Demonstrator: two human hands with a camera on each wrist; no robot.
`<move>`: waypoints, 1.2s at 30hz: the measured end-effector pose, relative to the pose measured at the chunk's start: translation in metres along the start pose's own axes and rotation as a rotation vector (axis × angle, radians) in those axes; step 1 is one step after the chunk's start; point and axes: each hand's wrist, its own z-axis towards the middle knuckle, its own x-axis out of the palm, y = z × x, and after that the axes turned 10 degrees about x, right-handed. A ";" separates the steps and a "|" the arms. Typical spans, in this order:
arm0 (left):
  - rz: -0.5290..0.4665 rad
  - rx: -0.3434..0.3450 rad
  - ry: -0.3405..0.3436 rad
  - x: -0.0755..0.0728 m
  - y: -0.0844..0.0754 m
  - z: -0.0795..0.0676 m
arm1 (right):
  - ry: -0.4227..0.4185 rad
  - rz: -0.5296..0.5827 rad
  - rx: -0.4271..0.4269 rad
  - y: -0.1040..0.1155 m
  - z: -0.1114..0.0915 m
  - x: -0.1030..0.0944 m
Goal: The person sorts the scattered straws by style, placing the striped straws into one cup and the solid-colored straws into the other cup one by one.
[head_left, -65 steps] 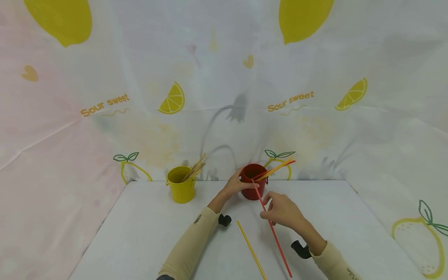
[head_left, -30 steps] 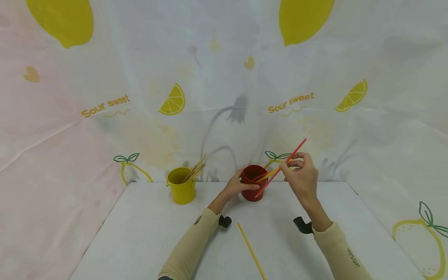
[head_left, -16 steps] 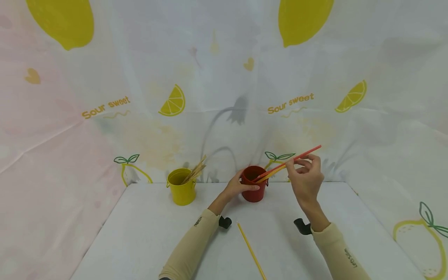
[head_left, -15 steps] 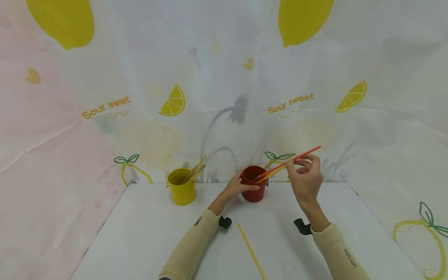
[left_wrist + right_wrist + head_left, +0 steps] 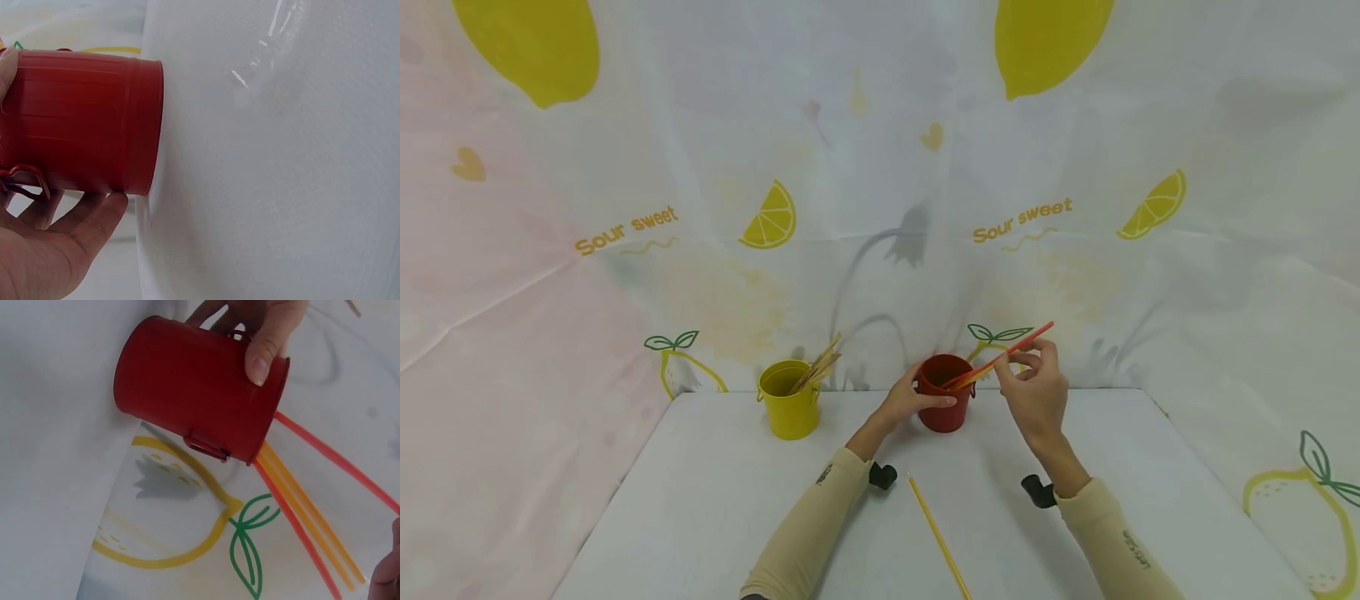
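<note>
A small red metal bucket [image 5: 942, 419] stands at the back of the table. My left hand [image 5: 904, 402] grips it from the left, thumb over the front near the rim and fingers round the far side. My right hand [image 5: 1036, 393] pinches a thin red stick [image 5: 1041, 330] to the right of the bucket. In the right wrist view the lower end of that red stick [image 5: 340, 461] is inside the bucket's mouth, hidden by the wall. Another red stick [image 5: 300, 528] and orange sticks [image 5: 315, 519] lean out of the same bucket.
A yellow bucket [image 5: 790, 417] with several thin tan sticks [image 5: 816, 372] stands to the left. A yellow stick [image 5: 938, 536] lies on the white table [image 5: 700, 500] near its front. Behind the table hangs a lemon-print cloth [image 5: 850, 125].
My right hand has lifted the red stick off the table side, turned it over the bucket, and moved left, its lower end now in the bucket. My left hand keeps its grip.
</note>
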 end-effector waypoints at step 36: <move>0.018 0.007 -0.004 0.000 -0.001 0.000 | 0.301 -0.128 0.397 -0.036 -0.011 0.030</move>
